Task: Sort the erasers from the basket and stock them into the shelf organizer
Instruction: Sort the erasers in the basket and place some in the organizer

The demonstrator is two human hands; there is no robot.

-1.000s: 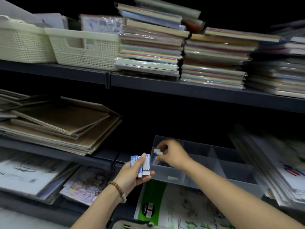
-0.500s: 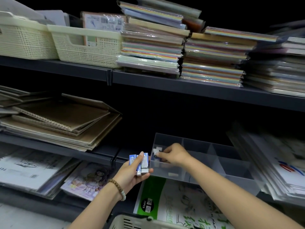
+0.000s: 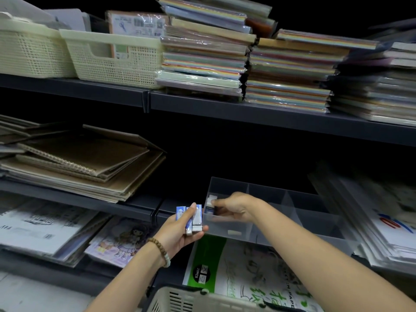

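My left hand [image 3: 180,230] grips a small bundle of blue-and-white sleeved erasers [image 3: 193,218], held upright just left of the clear plastic shelf organizer [image 3: 279,219]. My right hand [image 3: 234,208] reaches into the organizer's front-left compartment and pinches a white eraser [image 3: 211,202] there. Another eraser [image 3: 209,210] stands beneath it against the compartment's left wall. A small white eraser [image 3: 234,232] lies on the organizer's floor. The cream basket [image 3: 180,300] shows only its rim at the bottom edge.
Dark shelves hold stacked brown spiral notebooks [image 3: 85,163] at left, coloured paper packs [image 3: 288,70] and two cream baskets [image 3: 112,57] above. Sketch paper pads [image 3: 243,275] lie under the organizer. Paper stacks [image 3: 371,212] crowd its right side.
The view has shifted slightly downward, bringing the basket rim into sight. My right hand lowered a little deeper into the front-left compartment. The left hand kept its bundle almost still.
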